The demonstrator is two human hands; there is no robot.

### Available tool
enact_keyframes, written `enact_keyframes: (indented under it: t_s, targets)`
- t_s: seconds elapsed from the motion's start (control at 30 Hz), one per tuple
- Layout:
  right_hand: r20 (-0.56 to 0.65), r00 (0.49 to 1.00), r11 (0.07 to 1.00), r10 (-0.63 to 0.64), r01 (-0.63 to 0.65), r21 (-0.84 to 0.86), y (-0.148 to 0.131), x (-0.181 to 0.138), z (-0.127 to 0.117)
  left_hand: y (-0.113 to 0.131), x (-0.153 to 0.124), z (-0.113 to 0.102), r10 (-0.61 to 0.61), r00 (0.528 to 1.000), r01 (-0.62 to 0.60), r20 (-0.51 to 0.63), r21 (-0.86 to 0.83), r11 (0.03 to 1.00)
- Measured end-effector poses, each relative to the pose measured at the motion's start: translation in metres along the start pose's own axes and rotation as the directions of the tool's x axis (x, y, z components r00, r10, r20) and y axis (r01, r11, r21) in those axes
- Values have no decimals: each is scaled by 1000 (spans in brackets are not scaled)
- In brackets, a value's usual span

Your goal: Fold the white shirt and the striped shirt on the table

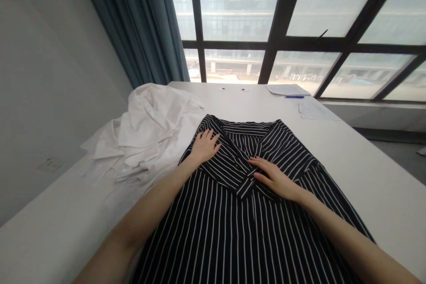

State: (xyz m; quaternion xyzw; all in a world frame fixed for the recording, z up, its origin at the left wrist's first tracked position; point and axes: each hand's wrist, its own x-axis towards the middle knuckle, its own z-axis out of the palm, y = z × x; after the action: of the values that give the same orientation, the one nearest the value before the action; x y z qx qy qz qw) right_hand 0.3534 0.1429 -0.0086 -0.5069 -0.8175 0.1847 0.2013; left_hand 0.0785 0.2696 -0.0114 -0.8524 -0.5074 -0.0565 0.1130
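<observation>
A black garment with white stripes, which looks like a shirt, lies spread on the white table, its lower part running out of view at the bottom. Its sleeves are folded inward over the upper part, and a cuff shows near the middle. My left hand rests flat on the folded sleeve at the upper left, fingers spread. On the right, my right hand lies with fingers stretched out over the cuff area and the other folded sleeve. Neither hand grips the fabric.
A crumpled heap of white cloth lies left of the shirt, near the wall. Paper sheets and a blue pen lie at the far right of the table. Behind stand a blue curtain and dark-framed windows.
</observation>
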Motion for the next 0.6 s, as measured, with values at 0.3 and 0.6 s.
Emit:
enact_keyframes:
  t_s: [0.3,0.6]
  targets:
    - [-386,904,920,185,-297,-255,91,39,-46,-11,-2,6,-52,998,53,43,-19,998]
    - [-398,836,794,378,-514,-324,153,48,-38,-6,21,-8,-59,998,58,-17,-80,995]
